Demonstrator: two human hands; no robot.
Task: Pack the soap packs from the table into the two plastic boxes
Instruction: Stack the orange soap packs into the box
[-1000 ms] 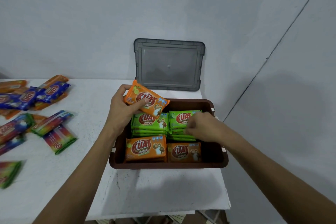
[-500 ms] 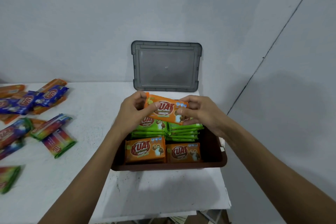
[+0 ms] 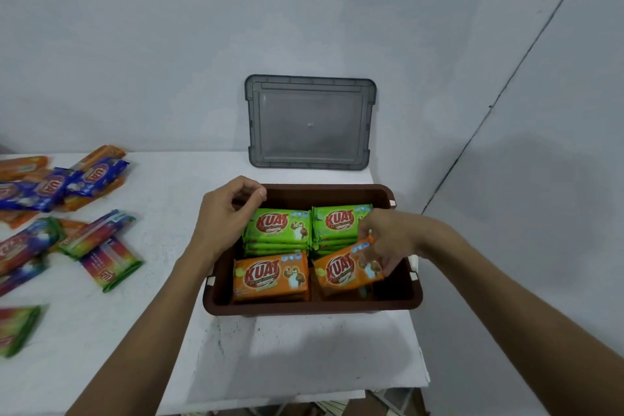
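A brown plastic box (image 3: 398, 306) stands at the table's right end. Two stacks of green soap packs (image 3: 278, 230) fill its far half, and an orange pack stack (image 3: 270, 277) lies in the near left corner. My right hand (image 3: 388, 240) pinches an orange soap pack (image 3: 341, 270) by its right end, tilted over the near right corner of the box. Over the box's far left rim hovers my left hand (image 3: 226, 216), its fingers loosely curled and holding nothing.
A grey translucent lid (image 3: 310, 121) leans against the wall behind the box. Several loose soap packs (image 3: 84, 179), blue, orange and multicoloured, lie scattered over the left of the white table (image 3: 162, 314). The table's right edge is just beyond the box.
Both hands held the orange pack above the green stacks. The left hand has let go; the right hand has carried the pack down to the near right corner.
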